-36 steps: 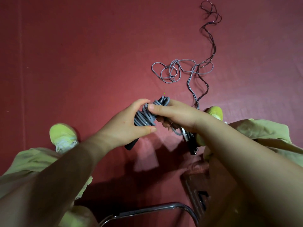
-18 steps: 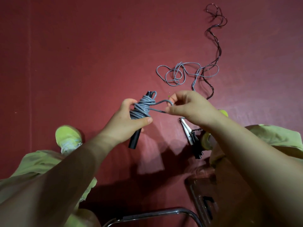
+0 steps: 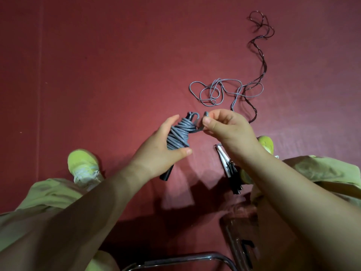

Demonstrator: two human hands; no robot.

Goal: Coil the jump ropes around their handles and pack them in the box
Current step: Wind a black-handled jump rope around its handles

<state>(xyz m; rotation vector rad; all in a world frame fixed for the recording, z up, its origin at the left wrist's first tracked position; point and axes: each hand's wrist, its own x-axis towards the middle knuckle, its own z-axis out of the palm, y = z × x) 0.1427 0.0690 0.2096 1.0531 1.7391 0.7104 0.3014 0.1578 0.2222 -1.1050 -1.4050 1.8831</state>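
Note:
My left hand (image 3: 158, 149) grips a grey jump rope (image 3: 180, 136) coiled around its black handles, whose lower end (image 3: 166, 175) sticks out below my palm. My right hand (image 3: 227, 128) pinches the free end of that grey rope just right of the coil's top. On the red floor beyond lie a loose grey rope (image 3: 216, 92) in tangled loops and a dark rope (image 3: 259, 49) trailing away to the upper right. Their handles (image 3: 229, 169) lie on the floor by my right foot, partly behind my right forearm.
A transparent box (image 3: 240, 241) stands on the floor at lower right, partly behind my right arm. A chrome chair tube (image 3: 175, 260) curves along the bottom edge. My yellow-green shoes (image 3: 83, 163) and trouser legs flank the hands.
The right hand has brought the free rope end up and closer to the top of the coil. The left hand keeps its grip on the bundle, which sits more upright.

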